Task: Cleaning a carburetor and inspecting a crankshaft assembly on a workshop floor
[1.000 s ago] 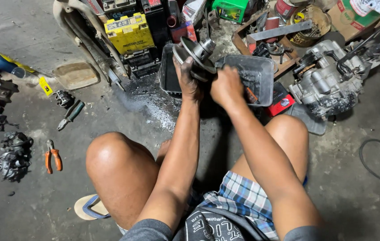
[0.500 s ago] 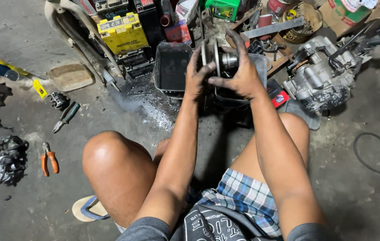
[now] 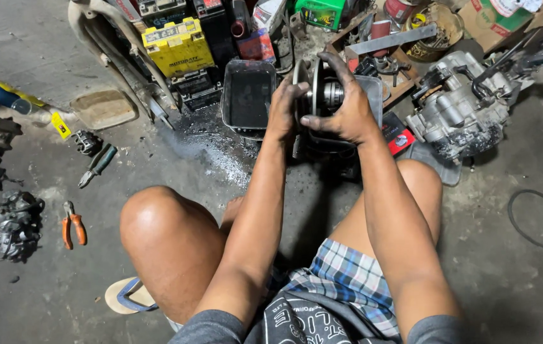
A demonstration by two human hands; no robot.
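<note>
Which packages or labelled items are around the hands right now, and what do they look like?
Yellow battery: upper left, boxy, dark print.
Green box: top centre, glossy.
Red-and-black packet: flat, beside the right hand.
Cardboard box: top right, brown, white label.
Yellow tag: floor, left.

Yellow box-shaped battery (image 3: 179, 46) at top left — green box (image 3: 320, 11) top centre, brown carton (image 3: 494, 19) top right.

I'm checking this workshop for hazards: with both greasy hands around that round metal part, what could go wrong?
1. The left hand and right hand look black with grease, so the round metal part could slip.
2. It is held above the dark tray; a drop might splash or tip it.
3. A fall could strike the bare knees.
</note>
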